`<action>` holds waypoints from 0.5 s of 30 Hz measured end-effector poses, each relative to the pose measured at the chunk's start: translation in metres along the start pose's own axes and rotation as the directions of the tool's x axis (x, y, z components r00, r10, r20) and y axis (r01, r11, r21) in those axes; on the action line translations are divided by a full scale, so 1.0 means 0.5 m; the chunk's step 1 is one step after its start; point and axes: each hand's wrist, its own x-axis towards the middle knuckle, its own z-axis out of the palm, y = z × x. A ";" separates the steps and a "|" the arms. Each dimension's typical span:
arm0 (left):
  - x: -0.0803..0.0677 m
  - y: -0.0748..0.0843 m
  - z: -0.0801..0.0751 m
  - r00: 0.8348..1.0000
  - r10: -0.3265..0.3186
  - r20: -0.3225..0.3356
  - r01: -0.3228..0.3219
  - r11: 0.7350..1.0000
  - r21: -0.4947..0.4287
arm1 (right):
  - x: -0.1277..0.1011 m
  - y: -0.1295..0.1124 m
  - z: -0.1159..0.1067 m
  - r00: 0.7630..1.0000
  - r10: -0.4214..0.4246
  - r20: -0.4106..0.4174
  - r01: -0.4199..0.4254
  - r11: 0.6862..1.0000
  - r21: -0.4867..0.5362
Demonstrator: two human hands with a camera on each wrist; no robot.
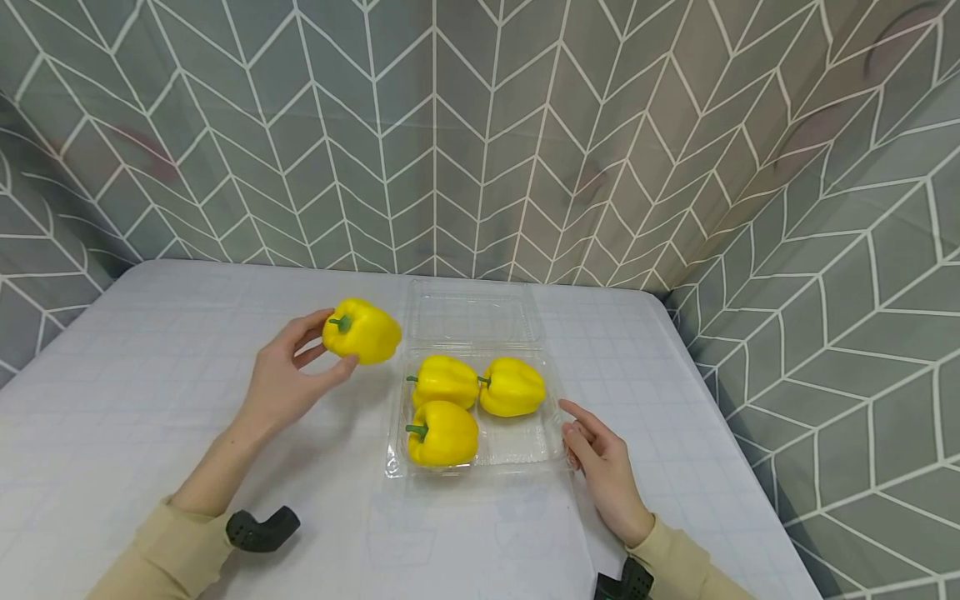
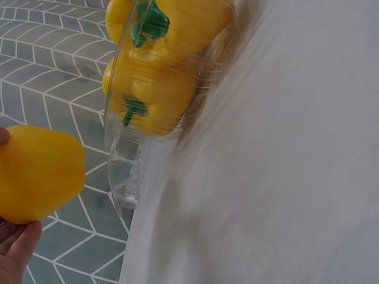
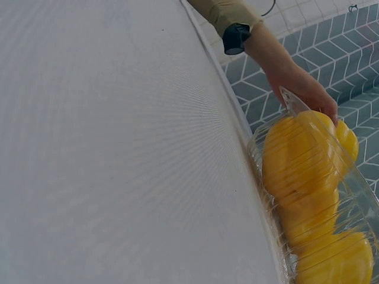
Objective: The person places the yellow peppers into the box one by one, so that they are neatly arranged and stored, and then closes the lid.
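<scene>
My left hand (image 1: pixel 288 367) holds a yellow bell pepper (image 1: pixel 363 332) between thumb and fingers, raised left of a clear plastic clamshell container (image 1: pixel 517 446). The same pepper (image 2: pixel 38 174) fills the left edge of the left wrist view. Three more yellow bell peppers lie in the container: one at back left (image 1: pixel 446 382), one at back right (image 1: pixel 513 387) and one at front left (image 1: pixel 444 435). At the container's right rim, my right hand (image 1: pixel 606 467) pinches the edge near the front corner. The right wrist view does not show that hand's fingers.
The container's lid (image 1: pixel 474 312) lies folded back behind its base. A white cloth (image 1: pixel 187 333) covers the table. Patterned grey curtains (image 1: pixel 465 142) stand behind the table and at its sides. Black devices (image 1: pixel 262 530) are strapped at both wrists.
</scene>
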 end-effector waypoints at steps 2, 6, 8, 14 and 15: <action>-0.001 0.001 0.001 1.000 0.006 0.006 -0.006 1.000 0.002 | 0.000 0.000 0.000 1.000 0.000 -0.001 0.000 1.000 0.000; -0.001 0.002 0.004 1.000 0.008 0.022 -0.008 1.000 0.002 | 0.001 0.002 -0.001 1.000 0.000 -0.001 0.000 1.000 -0.003; -0.001 0.002 0.004 0.999 -0.003 0.044 0.004 1.000 -0.017 | 0.001 0.002 -0.001 1.000 0.000 -0.001 0.000 1.000 -0.005; 0.000 0.005 0.006 0.991 -0.012 0.133 0.023 0.997 -0.078 | 0.001 0.003 -0.001 1.000 -0.003 -0.004 0.003 1.000 -0.007; -0.001 0.006 0.006 0.990 -0.009 0.142 0.021 0.997 -0.080 | 0.001 0.003 -0.001 1.000 -0.003 -0.005 0.003 1.000 -0.007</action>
